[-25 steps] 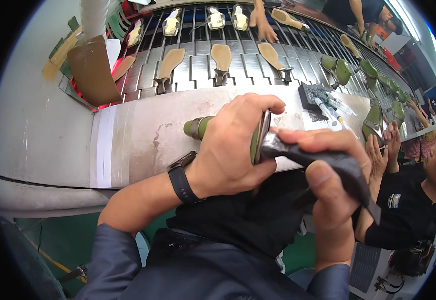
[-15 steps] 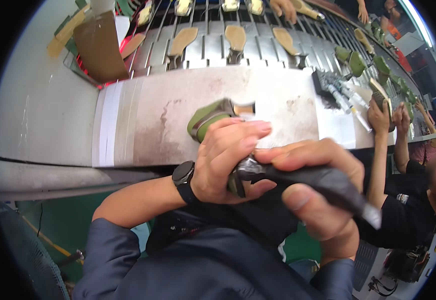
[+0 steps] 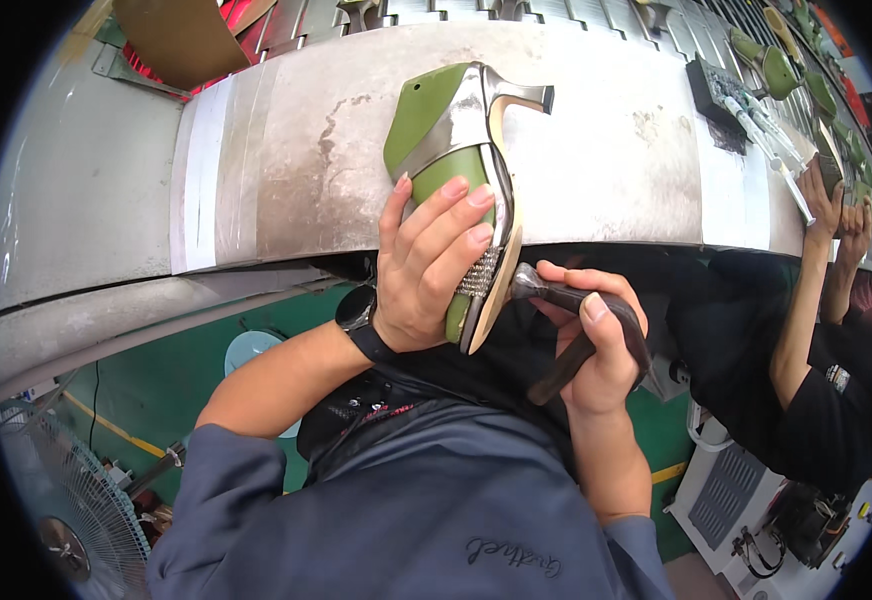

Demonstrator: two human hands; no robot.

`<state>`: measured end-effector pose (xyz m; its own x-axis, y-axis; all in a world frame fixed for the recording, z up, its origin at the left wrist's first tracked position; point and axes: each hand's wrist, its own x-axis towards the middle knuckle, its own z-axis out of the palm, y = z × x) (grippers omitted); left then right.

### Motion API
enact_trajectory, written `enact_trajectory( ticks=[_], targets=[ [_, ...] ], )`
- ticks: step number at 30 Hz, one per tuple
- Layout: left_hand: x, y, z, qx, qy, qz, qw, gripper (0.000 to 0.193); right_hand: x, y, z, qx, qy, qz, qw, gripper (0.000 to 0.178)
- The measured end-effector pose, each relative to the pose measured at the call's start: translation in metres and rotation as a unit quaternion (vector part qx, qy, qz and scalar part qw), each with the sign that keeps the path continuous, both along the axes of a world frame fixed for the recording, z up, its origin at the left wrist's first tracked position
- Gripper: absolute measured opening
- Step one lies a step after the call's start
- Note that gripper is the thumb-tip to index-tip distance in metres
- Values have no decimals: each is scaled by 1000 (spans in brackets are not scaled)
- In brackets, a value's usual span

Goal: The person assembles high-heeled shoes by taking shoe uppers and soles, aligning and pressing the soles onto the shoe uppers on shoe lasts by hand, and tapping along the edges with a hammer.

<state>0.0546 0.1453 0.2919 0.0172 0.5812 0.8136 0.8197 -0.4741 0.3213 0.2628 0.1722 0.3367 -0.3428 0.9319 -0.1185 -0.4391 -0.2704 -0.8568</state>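
My left hand (image 3: 418, 275) is wrapped around the front of a heeled sandal (image 3: 468, 118) with shiny silver straps, mounted on a green shoe last (image 3: 422, 105). The sandal is tilted on its side, its heel pointing right and its tan sole facing right. A glittery band (image 3: 478, 272) shows just past my fingertips. Gripped in my right hand (image 3: 604, 370) is a dark-handled tool, apparently pliers (image 3: 558, 375). Its metal head is at the edge of the sole near the toe; I cannot tell whether they touch.
Beyond the pale, stained worktable (image 3: 606, 180) runs a slatted conveyor (image 3: 306, 25) with soles on it. A black holder (image 3: 713, 100) with syringe-like tubes (image 3: 784, 180) stands at the right. A co-worker's arm (image 3: 796, 290) reaches in there. A fan (image 3: 71, 510) stands at lower left.
The sandal has turned upright in view and come up, showing its heel and sole edge. My right hand has swung the pliers down and left, and both handles now show.
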Motion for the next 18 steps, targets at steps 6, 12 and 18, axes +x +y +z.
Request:
enact_trajectory(
  ticks=[6, 12, 18],
  targets=[
    [2, -4, -1, -21, 36, 9, 999, 73, -3, 24, 13, 73, -1, 42, 996, 30],
    [8, -3, 3, -12, -58, 16, 998, 35, -17, 70, 80, 122, -151, 181, 964, 25],
    [10, -2, 1, -26, -80, 5, 996, 36, -22, 72, 104, 357, -290, 267, 847, 42]
  ],
)
